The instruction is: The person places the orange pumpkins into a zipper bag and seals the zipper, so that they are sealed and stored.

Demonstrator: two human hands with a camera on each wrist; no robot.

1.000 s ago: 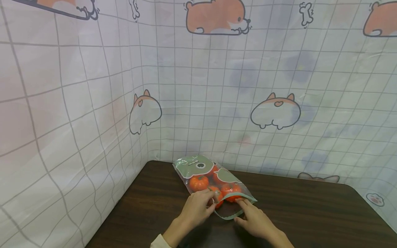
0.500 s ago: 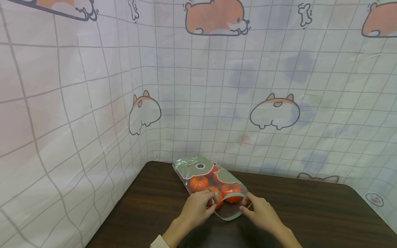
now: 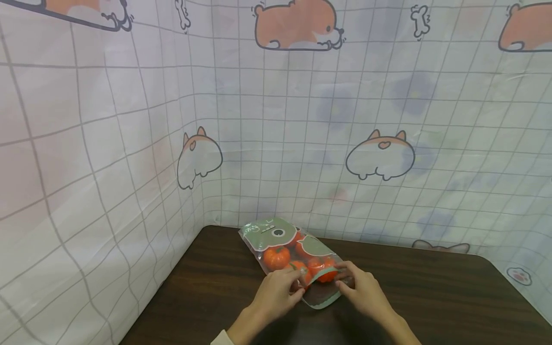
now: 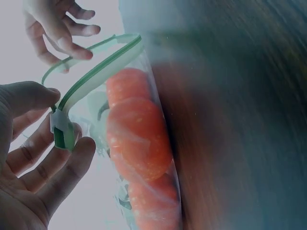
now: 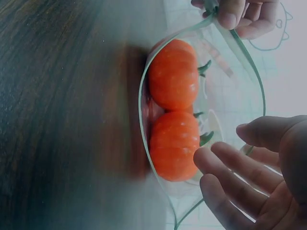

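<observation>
A clear zip bag (image 3: 272, 235) with green printed patches lies on the table, its green-edged mouth facing me and gaping. Several small orange pumpkins (image 3: 276, 258) with green stems are inside it. My left hand (image 3: 278, 293) pinches the left corner of the mouth, where a white zip slider (image 4: 58, 120) sits between thumb and fingers. At the opposite side, my right hand (image 3: 364, 291) is at the rim. Its thumb and fingers are spread apart, with the green edge (image 5: 263, 91) running between them. In the right wrist view the fingertips overlap the nearest pumpkin (image 5: 174, 146).
The dark wooden table (image 3: 431, 292) extends to the right of the bag. A white checked cloth (image 3: 302, 110) with cartoon dogs hangs behind the table and along its left side.
My right hand has shifted from the lower right part of the mouth up to its right corner, and its fingers have loosened at the rim. The left hand keeps hold of its corner.
</observation>
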